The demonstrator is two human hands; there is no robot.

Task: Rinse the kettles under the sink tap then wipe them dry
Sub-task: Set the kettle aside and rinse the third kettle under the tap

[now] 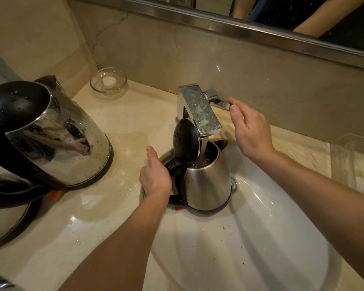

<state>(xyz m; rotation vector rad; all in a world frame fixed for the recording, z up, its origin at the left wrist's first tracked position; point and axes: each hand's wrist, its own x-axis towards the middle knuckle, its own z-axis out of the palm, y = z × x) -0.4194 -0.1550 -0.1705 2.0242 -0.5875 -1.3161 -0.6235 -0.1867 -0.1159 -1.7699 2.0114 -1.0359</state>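
Steel, beaded with droplets, marks the big kettle [57, 133] on the counter [118, 206] at far left: it stands tilted with its black lid down, and the wet skin suggests it has had its rinse but not yet its wipe. Below it, at the frame's edge, part of another shiny round body [4, 223] shows; whether that is a further kettle or a base I cannot tell. Behind them a small glass dish [108, 82] sits near the wall, apart from the work. Moving right, the left hand [156, 175] is closed round the black handle of the smaller kettle [208, 181], thumb raised, holding it upright in the white basin [261, 238]. Its lid [185, 139] is flipped open and leans just beside the spout of the tap [198, 108], from which water runs straight into the kettle's mouth. Further right, the right hand [250, 131] hovers with loosely spread fingers, holding nothing, its fingertips at or touching the tap lever [219, 100]; contact is too fine to call. At far right a clear tray [353, 160] sits on the counter. By my reading the task is around its middle: this kettle is mid-rinse, the water must be shut off and poured out, and all drying remains. No cloth is in view.
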